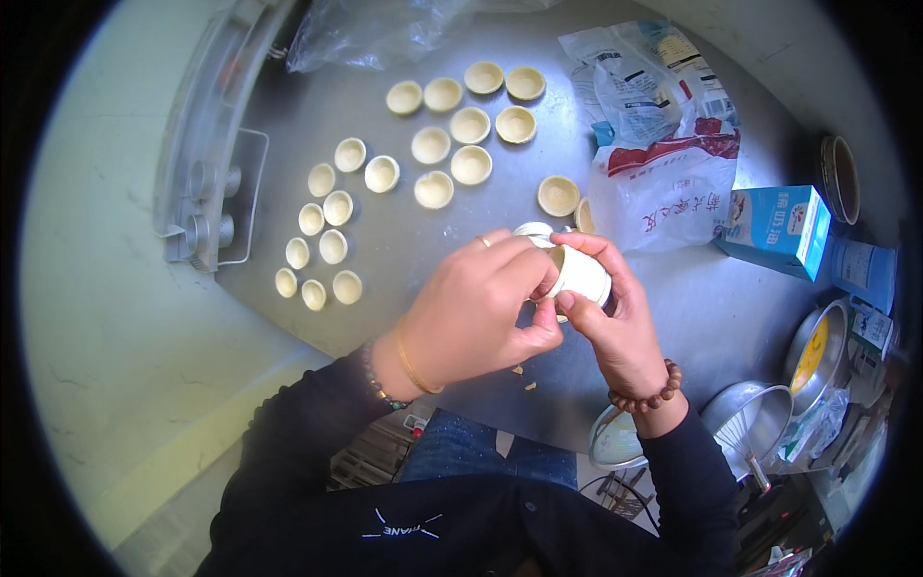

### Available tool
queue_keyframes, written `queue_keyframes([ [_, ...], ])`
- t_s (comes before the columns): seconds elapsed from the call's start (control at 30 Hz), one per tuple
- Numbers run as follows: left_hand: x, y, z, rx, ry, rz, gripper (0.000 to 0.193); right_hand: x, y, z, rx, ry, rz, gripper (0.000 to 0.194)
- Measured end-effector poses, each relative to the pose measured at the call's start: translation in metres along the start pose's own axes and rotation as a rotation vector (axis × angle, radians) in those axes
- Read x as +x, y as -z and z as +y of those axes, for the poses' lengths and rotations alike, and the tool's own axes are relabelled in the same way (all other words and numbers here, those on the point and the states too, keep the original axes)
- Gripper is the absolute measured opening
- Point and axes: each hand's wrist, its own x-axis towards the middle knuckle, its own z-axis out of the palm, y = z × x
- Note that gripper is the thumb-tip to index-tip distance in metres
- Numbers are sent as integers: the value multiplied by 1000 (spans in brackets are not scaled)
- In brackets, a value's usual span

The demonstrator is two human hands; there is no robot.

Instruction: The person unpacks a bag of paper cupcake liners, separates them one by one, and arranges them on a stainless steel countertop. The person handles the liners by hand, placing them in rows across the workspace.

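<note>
My right hand (620, 310) holds a short stack of nested tart shells (585, 278) tipped on its side, its open end towards my left hand. With thumb and fingertips my left hand (483, 303) grips the rim of the shell at that end. Another pale shell (533, 229) shows just behind my fingers. Beyond them a single tart shell (558, 195) lies on the steel table (461, 375), with one more partly hidden beside a plastic bag. Several pale tart shells (471, 165) stand in loose rows at the middle and left of the table, open side up.
A printed plastic bag (663, 195) and a blue carton (775, 227) lie at the right. Steel bowls (746, 411), one with a whisk (743, 447) and one with yellow contents, line the right edge. A clear plastic rack (209, 144) stands at the left, clear plastic film (375, 36) at the back.
</note>
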Motion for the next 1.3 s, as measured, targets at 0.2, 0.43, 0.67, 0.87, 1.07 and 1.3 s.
queue_keyframes([
  [0.2, 1, 3, 1, -11, 15, 18, 21, 4, 0, 1, 55, -29, -22, 49],
  [0.43, -4, 1, 3, 95, -3, -18, 23, 6, -4, 2, 15, -70, -4, 52],
  [0.67, -18, -17, 7, 154, 34, 10, 23, 3, -7, 21, -29, -67, 82, 46],
  [0.87, -5, 1, -14, 212, 50, 65, 18, 7, -1, 22, 140, -159, 94, 46],
  [1.07, 32, -7, -75, 404, -157, 120, 15, 9, 13, 4, 113, -93, 245, 54],
  [1.3, 41, -55, -148, 652, -250, -19, 12, 2, 15, -8, 98, -53, 237, 54],
])
